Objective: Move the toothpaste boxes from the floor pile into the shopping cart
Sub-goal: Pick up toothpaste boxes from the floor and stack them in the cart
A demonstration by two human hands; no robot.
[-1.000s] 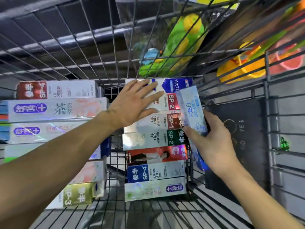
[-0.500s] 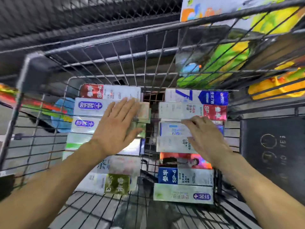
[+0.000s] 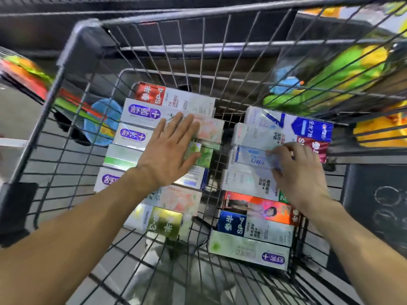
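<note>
I look down into a wire shopping cart [image 3: 72, 42] holding two rows of toothpaste boxes. The left row [image 3: 141, 111] has several white, purple-labelled, green and gold boxes. My left hand [image 3: 169, 153] lies flat on it with straight fingers spread. The right row [image 3: 253, 216] has blue, red and white boxes. A pale blue box [image 3: 251, 156] lies flat in that row between a red-ended box and a white one. My right hand [image 3: 297, 172] rests on its right end with fingers curled over it. The floor pile is out of view.
Green, yellow and blue packaged toys [image 3: 330, 78] hang beyond the cart's far right wall. More colourful packs [image 3: 26, 78] lie outside the left wall. A dark panel [image 3: 378, 201] stands at the cart's right. The cart's near floor [image 3: 176, 278] shows bare wire.
The pale blue box went from upright in my right hand to lying flat in the right row. My left hand shifted from the right row to the left row. The view pulled back.
</note>
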